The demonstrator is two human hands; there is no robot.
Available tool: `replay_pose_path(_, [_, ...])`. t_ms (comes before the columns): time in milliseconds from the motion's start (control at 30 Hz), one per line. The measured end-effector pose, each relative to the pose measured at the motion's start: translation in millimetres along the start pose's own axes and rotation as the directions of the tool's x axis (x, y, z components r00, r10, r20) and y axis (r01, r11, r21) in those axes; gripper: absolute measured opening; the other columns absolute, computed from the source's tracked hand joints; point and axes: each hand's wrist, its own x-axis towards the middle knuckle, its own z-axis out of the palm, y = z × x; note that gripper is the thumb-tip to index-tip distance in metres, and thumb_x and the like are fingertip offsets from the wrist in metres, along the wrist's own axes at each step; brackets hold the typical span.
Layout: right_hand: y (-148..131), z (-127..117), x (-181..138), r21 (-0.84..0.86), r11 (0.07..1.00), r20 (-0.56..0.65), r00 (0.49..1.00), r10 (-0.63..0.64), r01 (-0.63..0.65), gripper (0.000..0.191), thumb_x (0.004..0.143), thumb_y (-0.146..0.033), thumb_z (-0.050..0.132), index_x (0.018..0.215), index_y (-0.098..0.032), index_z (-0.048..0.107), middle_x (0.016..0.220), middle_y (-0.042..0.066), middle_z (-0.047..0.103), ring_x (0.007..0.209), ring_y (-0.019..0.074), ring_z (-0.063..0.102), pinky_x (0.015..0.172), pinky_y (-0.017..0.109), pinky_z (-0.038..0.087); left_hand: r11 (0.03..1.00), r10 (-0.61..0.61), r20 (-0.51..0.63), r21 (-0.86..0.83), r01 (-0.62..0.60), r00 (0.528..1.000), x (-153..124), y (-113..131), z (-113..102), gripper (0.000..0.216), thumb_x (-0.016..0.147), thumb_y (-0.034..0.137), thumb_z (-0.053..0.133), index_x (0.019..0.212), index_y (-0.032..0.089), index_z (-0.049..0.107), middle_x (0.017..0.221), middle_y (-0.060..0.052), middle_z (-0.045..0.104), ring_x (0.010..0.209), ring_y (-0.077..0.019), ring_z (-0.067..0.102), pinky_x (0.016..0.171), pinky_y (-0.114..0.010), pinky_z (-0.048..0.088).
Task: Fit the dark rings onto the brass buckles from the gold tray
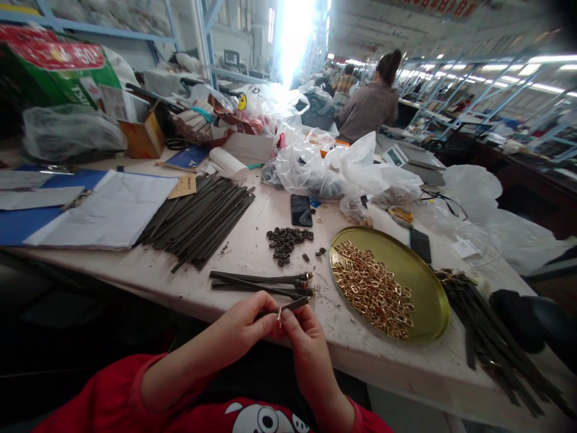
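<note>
At the table's front edge, my left hand (250, 320) and my right hand (306, 334) meet with fingers pinched together. Between them is a dark strap (296, 304) with a small gold buckle (279, 316) on it; the fingers hide part of both. Just beyond my hands lie several finished-looking straps (256, 279) with buckles at their right ends. Farther back sits a heap of small dark loops (285, 242). To the right, a round gold tray (421, 270) holds a pile of gold buckles (372, 288).
A bundle of loose dark straps (207, 219) lies at left beside papers (103, 210). A phone (302, 210) rests behind the loops, with plastic bags (329, 165) beyond. More straps (491, 343) hang over the right edge. Another person (372, 108) sits farther off.
</note>
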Motion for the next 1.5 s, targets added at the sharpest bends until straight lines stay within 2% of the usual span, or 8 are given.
replay_pose_path(200, [7.8, -11.6, 1.9, -0.464, 0.845, -0.049, 0.945, -0.324, 0.266, 0.007, 0.077, -0.029, 0.06, 0.077, -0.023, 0.057, 0.07, 0.0, 0.057, 0.066, 0.0158, 0.053, 0.063, 0.029, 0.043, 0.997, -0.07, -0.053, -0.025, 0.068, 0.996, 5.7, -12.9, 3.7, 0.021, 0.08, 0.036, 0.044, 0.072, 0.017, 0.048, 0.065, 0.002, 0.051, 0.062, -0.0127, 0.048, 0.06, -0.023, 0.039])
replay_pose_path(300, [1.7, -17.6, -2.6, -0.593, 0.654, 0.151, 0.862, -0.483, 0.47, 0.017, 0.08, -0.022, 0.055, 0.096, -0.027, 0.06, 0.082, 0.003, 0.06, 0.078, 0.0192, 0.054, 0.072, 0.033, 0.042, 0.99, -0.129, -0.08, -0.063, 0.124, 0.988, 7.7, -11.6, 4.3, 0.021, 0.076, 0.036, 0.045, 0.069, 0.017, 0.046, 0.062, 0.003, 0.049, 0.06, -0.0128, 0.047, 0.057, -0.023, 0.038])
replay_pose_path(400, [-9.7, -18.9, -2.8, -0.523, 0.694, 0.307, 0.869, -0.388, 0.494, 0.026, 0.086, -0.022, 0.044, 0.109, -0.029, 0.057, 0.09, 0.004, 0.061, 0.083, 0.0194, 0.054, 0.075, 0.033, 0.042, 0.986, -0.153, -0.097, -0.086, 0.145, 0.983, 8.0, -8.1, 3.5, 0.02, 0.074, 0.037, 0.046, 0.068, 0.017, 0.046, 0.061, 0.004, 0.048, 0.059, -0.0121, 0.046, 0.055, -0.023, 0.037])
replay_pose_path(533, [-21.7, -19.5, 4.2, -0.431, 0.869, 0.305, 0.946, -0.112, 0.242, 0.013, 0.082, -0.032, 0.054, 0.09, -0.026, 0.063, 0.081, 0.001, 0.06, 0.075, 0.0163, 0.054, 0.068, 0.028, 0.043, 0.985, -0.159, -0.074, -0.075, 0.153, 0.985, 5.2, -4.7, 2.3, 0.02, 0.073, 0.036, 0.046, 0.066, 0.017, 0.047, 0.059, 0.004, 0.049, 0.057, -0.012, 0.046, 0.054, -0.022, 0.037])
replay_pose_path(633, [-27.1, -23.1, 6.4, -0.306, 0.948, 0.388, 0.921, 0.036, 0.092, 0.021, 0.079, -0.038, 0.059, 0.095, -0.026, 0.062, 0.084, 0.001, 0.062, 0.077, 0.0167, 0.056, 0.069, 0.028, 0.044, 0.986, -0.157, -0.084, -0.065, 0.152, 0.984, 1.9, -1.5, 1.1, 0.018, 0.073, 0.035, 0.046, 0.068, 0.017, 0.048, 0.061, 0.003, 0.051, 0.059, -0.0125, 0.047, 0.055, -0.022, 0.037])
replay_pose_path(900, [-28.0, -26.1, 2.8, -0.186, 0.982, 0.444, 0.89, 0.107, -0.026, 0.02, 0.072, -0.037, 0.066, 0.087, -0.024, 0.061, 0.073, -0.002, 0.059, 0.068, 0.0134, 0.053, 0.062, 0.024, 0.04, 0.991, -0.131, -0.06, -0.044, 0.128, 0.99, -2.0, -4.0, 3.1, 0.016, 0.074, 0.03, 0.048, 0.069, 0.016, 0.051, 0.062, 0.004, 0.048, 0.06, -0.0111, 0.045, 0.055, -0.02, 0.036])
replay_pose_path(1300, [-44.3, -37.1, 5.9, -0.593, 0.767, 0.465, 0.882, 0.079, 0.245, 0.015, 0.085, -0.03, 0.049, 0.077, -0.02, 0.057, 0.071, -0.001, 0.054, 0.068, 0.0125, 0.049, 0.063, 0.023, 0.038, 0.994, -0.109, 0.004, -0.02, 0.109, 0.994, -3.2, -10.6, 10.7, 0.015, 0.076, 0.028, 0.048, 0.072, 0.015, 0.055, 0.064, 0.005, 0.047, 0.061, -0.0097, 0.043, 0.054, -0.018, 0.034])
replay_pose_path(1500, [-32.7, -40.4, 5.2, -0.556, 0.82, 0.406, 0.905, 0.126, 0.135, 0.013, 0.08, -0.031, 0.056, 0.077, -0.019, 0.058, 0.073, 0.0, 0.053, 0.07, 0.0132, 0.048, 0.064, 0.025, 0.039, 0.996, -0.083, -0.038, 0.025, 0.084, 0.996, -2.6, -17.8, 13.3, 0.012, 0.076, 0.026, 0.049, 0.074, 0.015, 0.054, 0.066, 0.005, 0.051, 0.063, -0.0101, 0.045, 0.057, -0.019, 0.035])
